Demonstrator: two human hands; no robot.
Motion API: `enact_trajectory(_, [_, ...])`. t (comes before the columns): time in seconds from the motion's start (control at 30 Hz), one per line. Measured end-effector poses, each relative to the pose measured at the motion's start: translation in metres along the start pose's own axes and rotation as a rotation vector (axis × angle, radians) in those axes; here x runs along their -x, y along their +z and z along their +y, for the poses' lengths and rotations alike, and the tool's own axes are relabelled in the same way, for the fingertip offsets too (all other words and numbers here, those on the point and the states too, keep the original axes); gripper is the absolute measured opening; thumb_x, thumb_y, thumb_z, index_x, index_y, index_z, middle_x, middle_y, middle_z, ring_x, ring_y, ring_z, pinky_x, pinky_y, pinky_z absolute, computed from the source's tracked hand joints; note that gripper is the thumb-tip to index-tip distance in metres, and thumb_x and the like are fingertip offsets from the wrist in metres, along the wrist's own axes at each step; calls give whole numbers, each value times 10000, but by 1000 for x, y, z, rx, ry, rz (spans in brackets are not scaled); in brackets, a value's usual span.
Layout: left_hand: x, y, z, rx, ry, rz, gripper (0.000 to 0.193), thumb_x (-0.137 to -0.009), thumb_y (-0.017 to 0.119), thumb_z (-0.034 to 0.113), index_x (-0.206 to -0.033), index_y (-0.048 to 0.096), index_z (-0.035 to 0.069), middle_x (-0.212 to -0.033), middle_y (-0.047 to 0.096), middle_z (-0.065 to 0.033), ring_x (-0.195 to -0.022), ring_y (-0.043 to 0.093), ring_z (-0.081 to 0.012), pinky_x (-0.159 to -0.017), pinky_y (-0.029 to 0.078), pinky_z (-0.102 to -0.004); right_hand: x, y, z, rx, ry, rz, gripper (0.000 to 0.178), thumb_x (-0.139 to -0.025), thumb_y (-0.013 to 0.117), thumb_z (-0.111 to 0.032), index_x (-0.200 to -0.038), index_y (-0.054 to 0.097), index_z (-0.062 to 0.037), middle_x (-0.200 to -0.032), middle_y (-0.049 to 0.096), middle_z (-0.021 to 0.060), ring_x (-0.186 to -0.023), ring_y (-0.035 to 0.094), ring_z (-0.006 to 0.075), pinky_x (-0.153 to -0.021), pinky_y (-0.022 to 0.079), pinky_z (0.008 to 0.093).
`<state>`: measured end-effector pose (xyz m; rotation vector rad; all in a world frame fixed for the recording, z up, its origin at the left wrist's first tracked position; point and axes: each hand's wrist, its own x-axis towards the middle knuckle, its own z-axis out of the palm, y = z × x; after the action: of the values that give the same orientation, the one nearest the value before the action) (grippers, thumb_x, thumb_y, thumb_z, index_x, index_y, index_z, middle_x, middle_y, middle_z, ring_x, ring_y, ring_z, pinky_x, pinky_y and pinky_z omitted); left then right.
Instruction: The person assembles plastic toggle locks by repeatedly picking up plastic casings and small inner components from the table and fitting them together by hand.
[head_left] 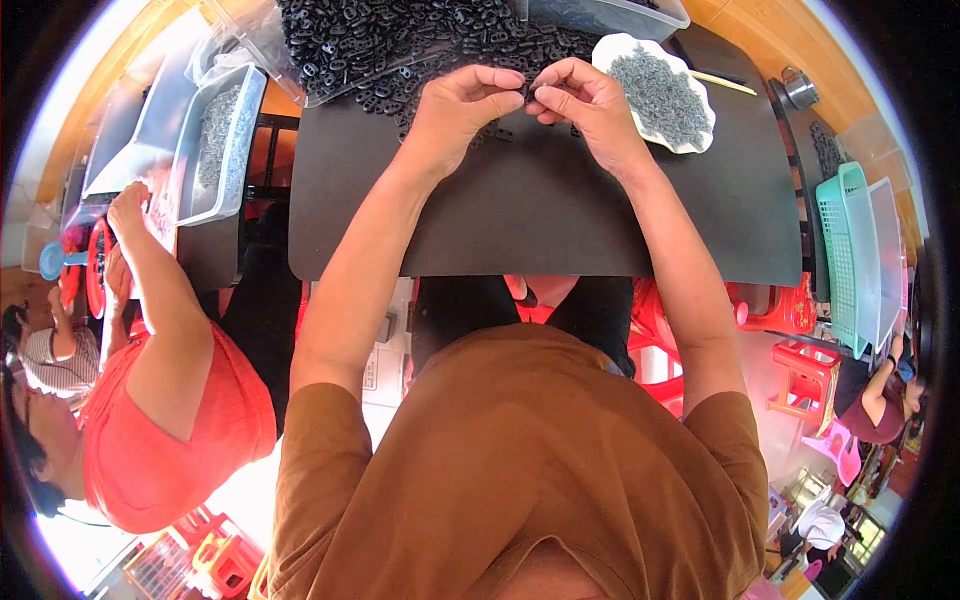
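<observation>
Over the far half of the dark table (540, 220), my left hand (462, 112) and my right hand (592, 108) meet fingertip to fingertip. Thumbs and forefingers of both pinch a small black plastic piece (530, 91), mostly covered by the fingers. Just beyond my hands spreads a big heap of small black plastic pieces (400, 45), many of them with two round holes. A white scalloped dish (703, 135) sits beside my right hand, filled with tiny grey parts (655, 95) too small to make out singly.
A pale stick (725, 82) juts from the dish. Clear plastic bins stand behind, one bin (640, 20) at the far edge. Left, a person in red (180, 420) works near another clear bin (215, 205). Right are a green basket (840, 260), a metal cup (798, 88) and red stools (805, 380).
</observation>
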<state>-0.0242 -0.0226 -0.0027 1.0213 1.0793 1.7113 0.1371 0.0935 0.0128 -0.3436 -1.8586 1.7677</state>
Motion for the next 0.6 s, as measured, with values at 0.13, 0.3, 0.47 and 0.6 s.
enact_trajectory(0.13, [2, 0, 1, -73, -34, 6, 234, -844, 684, -17, -1071, 638, 11, -1023, 629, -42, -959, 595, -121, -873, 504, -262, 1, 1, 0, -17, 24, 10, 123, -901, 648, -113, -989, 629, -27, -907, 671, 44, -837, 677, 136, -731, 535, 240])
enact_trajectory(0.3, [2, -1, 2, 43, -40, 10, 268, -868, 662, -1, -1128, 611, 38, -1019, 607, -20, -918, 598, -120, -849, 510, -263, 1, 1, -4, 94, -12, 1, 154, -899, 653, -118, -1023, 644, -26, -906, 678, 42, -823, 677, 129, -722, 536, 243])
enact_trajectory(0.47, [4, -1, 8, 190, -138, 3, 253, -884, 645, 9, -1129, 604, 57, -1032, 612, -25, -921, 624, -134, -826, 536, -291, 2, 0, -3, 177, -44, -10, 182, -901, 652, -121, -1057, 648, -27, -904, 681, 37, -812, 674, 119, -712, 537, 244])
enact_trajectory(0.6, [5, -2, 12, 162, -180, 18, 254, -884, 647, 14, -1129, 598, 60, -1026, 616, -27, -946, 633, -147, -837, 532, -287, 2, 3, -5, 160, -21, -22, 161, -901, 652, -119, -1032, 643, -26, -894, 680, 34, -801, 672, 117, -704, 537, 244])
